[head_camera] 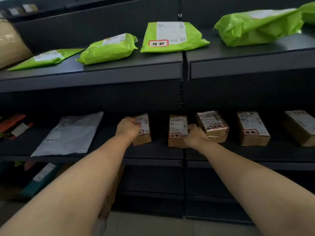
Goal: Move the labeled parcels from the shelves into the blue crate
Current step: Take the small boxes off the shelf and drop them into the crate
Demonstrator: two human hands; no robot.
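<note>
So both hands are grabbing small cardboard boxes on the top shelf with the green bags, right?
Not quite. The left hand and right hand are each on small cardboard boxes, but on the middle shelf, below the green bags, as the head view shows.

The shelves (95, 72) are dark grey, almost black. On the upper shelf the bags (109, 48) are bright green with white labels; one green bag (172, 37) has a white tag with a red border. The boxes (178, 132) below are brown with white labels and red-bordered tags. One mailer (71, 133) is grey.
</note>
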